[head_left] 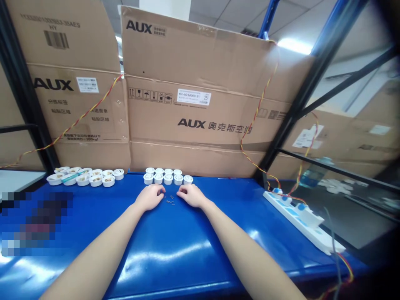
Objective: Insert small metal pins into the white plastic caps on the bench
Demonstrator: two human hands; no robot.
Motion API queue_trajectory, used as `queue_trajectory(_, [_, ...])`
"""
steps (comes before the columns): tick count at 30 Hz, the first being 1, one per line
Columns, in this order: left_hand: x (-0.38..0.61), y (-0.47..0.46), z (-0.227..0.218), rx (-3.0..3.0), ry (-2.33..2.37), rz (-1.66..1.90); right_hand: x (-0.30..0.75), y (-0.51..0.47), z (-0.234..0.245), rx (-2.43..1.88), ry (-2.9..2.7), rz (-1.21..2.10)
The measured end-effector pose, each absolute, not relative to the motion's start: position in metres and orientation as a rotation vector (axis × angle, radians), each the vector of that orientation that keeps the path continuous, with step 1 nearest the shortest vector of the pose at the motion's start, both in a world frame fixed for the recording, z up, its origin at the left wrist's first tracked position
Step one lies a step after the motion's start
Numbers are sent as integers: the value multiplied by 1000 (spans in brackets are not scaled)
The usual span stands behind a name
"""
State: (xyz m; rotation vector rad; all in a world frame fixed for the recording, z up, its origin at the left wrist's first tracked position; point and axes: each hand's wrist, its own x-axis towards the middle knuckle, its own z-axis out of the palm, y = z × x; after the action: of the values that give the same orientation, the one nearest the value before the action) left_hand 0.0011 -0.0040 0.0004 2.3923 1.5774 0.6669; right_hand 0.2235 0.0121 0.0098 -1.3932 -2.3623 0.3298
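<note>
Both my hands rest on the blue table [175, 250], knuckles up and fingers curled. My left hand [150, 196] and my right hand [191, 195] sit either side of several tiny metal pins [169, 200] scattered on the surface. What the curled fingers hold, if anything, is hidden. Just beyond the hands stand several small white cups [167, 177] in two rows.
Another group of white cups [86, 176] with brownish contents stands at the back left. Large AUX cardboard boxes [200, 100] wall off the rear. A white power strip [301, 218] with red-yellow wires [250, 137] lies at the right edge. Dark shelf posts [293, 112] stand right.
</note>
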Motion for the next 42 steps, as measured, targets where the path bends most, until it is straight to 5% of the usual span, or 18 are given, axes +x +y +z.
queue_trajectory(42, [1,-5,0,2381,1567,680,224,11,10,-1391,-2387,339])
